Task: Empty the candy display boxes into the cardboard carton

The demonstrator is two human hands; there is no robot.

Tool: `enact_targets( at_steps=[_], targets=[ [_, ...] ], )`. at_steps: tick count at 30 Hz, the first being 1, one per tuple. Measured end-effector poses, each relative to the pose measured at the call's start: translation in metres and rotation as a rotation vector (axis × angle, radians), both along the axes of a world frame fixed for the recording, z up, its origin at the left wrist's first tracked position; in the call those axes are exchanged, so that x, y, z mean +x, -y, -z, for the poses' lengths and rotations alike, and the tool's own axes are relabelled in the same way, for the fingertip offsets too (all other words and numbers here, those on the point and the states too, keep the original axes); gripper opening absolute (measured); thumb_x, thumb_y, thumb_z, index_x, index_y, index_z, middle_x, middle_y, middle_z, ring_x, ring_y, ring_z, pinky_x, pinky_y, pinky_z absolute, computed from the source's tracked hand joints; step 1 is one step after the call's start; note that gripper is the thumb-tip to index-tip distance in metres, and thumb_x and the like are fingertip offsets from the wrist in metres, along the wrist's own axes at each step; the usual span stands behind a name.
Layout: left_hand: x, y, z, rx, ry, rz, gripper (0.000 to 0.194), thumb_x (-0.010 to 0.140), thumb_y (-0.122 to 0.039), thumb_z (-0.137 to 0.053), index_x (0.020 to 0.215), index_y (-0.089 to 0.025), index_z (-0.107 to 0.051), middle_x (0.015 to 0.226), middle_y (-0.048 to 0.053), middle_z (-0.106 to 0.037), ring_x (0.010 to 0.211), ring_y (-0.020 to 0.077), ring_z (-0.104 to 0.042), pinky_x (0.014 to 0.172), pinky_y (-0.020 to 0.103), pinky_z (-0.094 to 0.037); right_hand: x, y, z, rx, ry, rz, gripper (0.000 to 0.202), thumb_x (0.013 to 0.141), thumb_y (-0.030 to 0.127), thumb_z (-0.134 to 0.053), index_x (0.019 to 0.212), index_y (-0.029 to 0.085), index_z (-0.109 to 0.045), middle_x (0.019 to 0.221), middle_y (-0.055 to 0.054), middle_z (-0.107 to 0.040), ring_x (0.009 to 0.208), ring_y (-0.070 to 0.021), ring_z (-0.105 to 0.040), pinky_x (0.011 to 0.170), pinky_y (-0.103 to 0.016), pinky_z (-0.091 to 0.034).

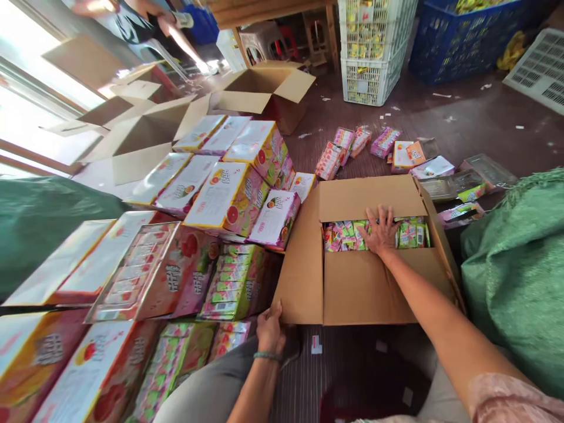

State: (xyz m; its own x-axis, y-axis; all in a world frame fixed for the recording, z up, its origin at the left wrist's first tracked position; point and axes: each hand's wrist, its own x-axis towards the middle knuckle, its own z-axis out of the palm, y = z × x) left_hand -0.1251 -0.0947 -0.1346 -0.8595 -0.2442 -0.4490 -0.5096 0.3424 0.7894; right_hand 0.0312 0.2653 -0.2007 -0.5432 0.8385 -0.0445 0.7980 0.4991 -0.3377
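A brown cardboard box (368,288) stands open in front of me, its side flap folded out to the left. Small green and pink packets (348,236) fill the gap between its front and back flaps. My right hand (381,230) lies with fingers spread on the packets and the back flap's edge. At the outer near corner of the left flap, my left hand (271,332) has its fingers closed on the cardboard. Stacked fruit-printed cartons (224,197) stand left of the box.
Green sacks (520,258) flank both sides. Loose packs (385,142) and clear plastic trays (487,170) lie behind the box. Farther back are open cardboard boxes (282,108), white crates (363,79), a blue basket (453,47) and a seated person (141,23).
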Motion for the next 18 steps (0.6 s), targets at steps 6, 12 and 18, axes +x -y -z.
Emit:
enact_targets(
  at_steps=[6,12,18],
  targets=[
    [0.019,-0.015,-0.038,0.109,-0.119,-0.089,0.031,0.072,-0.008,-0.076,0.095,-0.019,-0.059,0.087,0.001,-0.07,0.067,0.0122,-0.065,0.066,0.023,-0.056,0.009,-0.006,0.002,-0.001,-0.003,-0.002,0.067,0.106,0.05,-0.043,0.169,0.027,-0.043,0.179,-0.018,-0.027,0.164,-0.0472,-0.015,0.117,-0.081,-0.031],
    [0.057,-0.02,-0.062,0.059,-0.101,-0.052,0.037,0.07,-0.021,-0.077,0.1,-0.02,-0.056,0.09,0.002,-0.067,0.05,0.0098,-0.055,0.036,0.018,-0.041,0.024,-0.011,0.009,0.012,-0.021,-0.037,0.066,0.106,0.05,-0.042,0.168,0.027,-0.043,0.179,-0.017,-0.027,0.164,-0.0472,-0.016,0.115,-0.083,-0.034],
    [0.126,0.002,-0.069,0.088,0.024,0.006,0.062,0.061,-0.038,-0.091,0.107,-0.022,-0.052,0.069,-0.004,-0.067,0.044,0.0127,-0.058,0.044,0.024,-0.053,0.051,-0.02,0.023,0.079,-0.032,-0.165,0.067,0.106,0.053,-0.043,0.167,0.026,-0.044,0.177,-0.017,-0.029,0.163,-0.0478,-0.016,0.116,-0.083,-0.032]
  ],
)
